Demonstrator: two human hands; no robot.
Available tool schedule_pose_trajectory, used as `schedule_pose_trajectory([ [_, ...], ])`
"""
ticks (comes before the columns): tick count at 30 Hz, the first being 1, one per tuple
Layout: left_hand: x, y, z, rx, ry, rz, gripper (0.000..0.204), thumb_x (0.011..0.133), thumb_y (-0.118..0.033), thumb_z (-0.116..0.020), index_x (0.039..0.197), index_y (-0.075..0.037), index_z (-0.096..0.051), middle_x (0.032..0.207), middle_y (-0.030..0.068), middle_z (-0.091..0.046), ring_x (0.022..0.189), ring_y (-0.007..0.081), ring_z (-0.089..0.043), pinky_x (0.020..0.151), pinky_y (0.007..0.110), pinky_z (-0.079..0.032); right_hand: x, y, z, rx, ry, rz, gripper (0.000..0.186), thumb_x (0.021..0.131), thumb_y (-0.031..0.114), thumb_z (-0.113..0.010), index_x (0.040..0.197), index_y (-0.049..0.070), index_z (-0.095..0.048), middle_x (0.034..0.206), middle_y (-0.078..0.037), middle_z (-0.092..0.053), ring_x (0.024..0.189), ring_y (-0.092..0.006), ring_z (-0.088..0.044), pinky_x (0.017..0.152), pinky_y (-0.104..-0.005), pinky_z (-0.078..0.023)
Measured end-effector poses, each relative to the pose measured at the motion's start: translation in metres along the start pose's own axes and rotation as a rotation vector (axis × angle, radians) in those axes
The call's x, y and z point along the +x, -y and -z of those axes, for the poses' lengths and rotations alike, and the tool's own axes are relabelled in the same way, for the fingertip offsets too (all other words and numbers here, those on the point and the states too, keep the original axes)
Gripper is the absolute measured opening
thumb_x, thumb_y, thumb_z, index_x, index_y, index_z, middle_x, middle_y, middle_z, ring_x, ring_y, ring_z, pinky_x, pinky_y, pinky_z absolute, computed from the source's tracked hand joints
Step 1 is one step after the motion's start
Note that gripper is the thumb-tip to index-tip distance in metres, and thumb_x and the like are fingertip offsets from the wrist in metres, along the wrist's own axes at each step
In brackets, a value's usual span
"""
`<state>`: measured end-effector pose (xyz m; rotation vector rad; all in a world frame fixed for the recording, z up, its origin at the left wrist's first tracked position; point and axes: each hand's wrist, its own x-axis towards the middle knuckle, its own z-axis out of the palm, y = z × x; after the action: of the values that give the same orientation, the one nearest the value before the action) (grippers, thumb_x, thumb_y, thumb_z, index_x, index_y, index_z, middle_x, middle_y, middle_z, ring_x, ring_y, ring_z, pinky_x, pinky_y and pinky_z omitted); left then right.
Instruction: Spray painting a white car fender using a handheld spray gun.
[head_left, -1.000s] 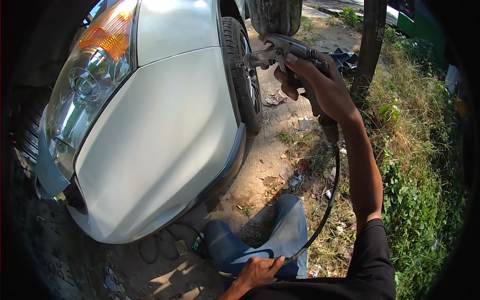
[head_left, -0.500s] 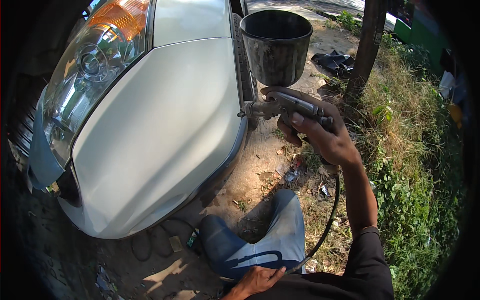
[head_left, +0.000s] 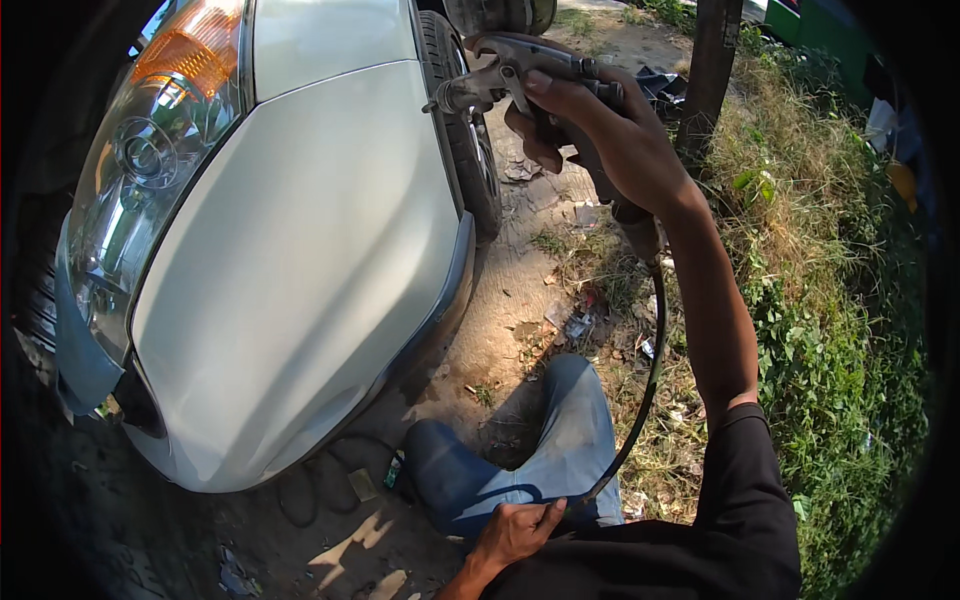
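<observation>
My right hand [head_left: 620, 140] is closed around a metal spray gun [head_left: 500, 72], held high beside the car's front wheel [head_left: 469, 190]. Its nozzle points left, toward the off-white bumper panel [head_left: 290, 250]. The gun's dark cup [head_left: 500, 14] is cut off at the top edge. A black hose [head_left: 654, 370] hangs from the gun's handle and runs down to my left hand [head_left: 515, 530], which grips it over my lap. The clear headlight [head_left: 150, 155] with its orange indicator [head_left: 190, 48] sits left of the panel.
A dark post [head_left: 712, 75] stands at the upper right, among dry grass and green weeds [head_left: 830, 400]. Paper and plastic litter [head_left: 575, 325] lies on the concrete ground [head_left: 520, 260]. Black plastic [head_left: 660, 85] lies by the post. Loose hose [head_left: 300, 515] lies coiled under the bumper.
The gun in my right hand dropped lower half a second ago, showing the whole cup, and is now raised again, slightly left of its earliest position. My left hand still holds the hose.
</observation>
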<state>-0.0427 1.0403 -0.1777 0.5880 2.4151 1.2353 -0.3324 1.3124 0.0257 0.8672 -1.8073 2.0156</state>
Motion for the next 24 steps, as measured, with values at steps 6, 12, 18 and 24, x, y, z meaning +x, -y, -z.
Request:
schedule_pose_trajectory([
  [6,-0.002,-0.004,-0.003,-0.019,0.017,0.018,0.049,0.105,-0.032,-0.060,0.067,-0.001,-0.062,0.054,0.0154,-0.054,0.047,0.0334,-0.059,0.046,0.043,-0.041,-0.025,-0.010,0.017,-0.082,-0.098,-0.036,0.025,0.106,0.026,-0.060,0.104,0.003,-0.069,0.073,-0.002,-0.061,0.062,-0.0076,-0.055,0.056,-0.0269,-0.043],
  [12,-0.022,0.010,-0.021,-0.030,0.194,0.061,0.042,0.105,-0.036,-0.060,0.080,-0.005,-0.074,0.058,0.0133,-0.060,0.050,0.0325,-0.061,0.047,0.043,-0.045,-0.085,0.002,-0.010,-0.086,-0.070,-0.228,0.043,0.103,0.023,-0.064,0.142,0.005,-0.061,0.080,-0.001,-0.064,0.071,-0.0061,-0.058,0.063,-0.0258,-0.049],
  [18,-0.048,0.012,-0.020,-0.013,0.245,0.085,0.048,0.105,-0.036,-0.061,0.071,-0.002,-0.069,0.056,0.0131,-0.058,0.048,0.0323,-0.060,0.047,0.043,-0.043,-0.112,0.003,-0.030,-0.159,0.135,-0.201,0.045,0.098,0.021,-0.066,0.141,0.009,-0.063,0.122,-0.013,-0.075,0.115,-0.0224,-0.070,0.100,-0.0359,-0.054],
  [24,-0.054,0.010,-0.026,-0.022,0.227,0.073,0.049,0.105,-0.034,-0.061,0.068,-0.002,-0.063,0.055,0.0123,-0.057,0.048,0.0321,-0.059,0.047,0.042,-0.043,-0.109,-0.001,-0.027,0.022,0.110,-0.331,0.044,0.102,0.023,-0.064,0.144,0.010,-0.061,0.114,-0.006,-0.075,0.094,-0.0075,-0.064,0.084,-0.0274,-0.054],
])
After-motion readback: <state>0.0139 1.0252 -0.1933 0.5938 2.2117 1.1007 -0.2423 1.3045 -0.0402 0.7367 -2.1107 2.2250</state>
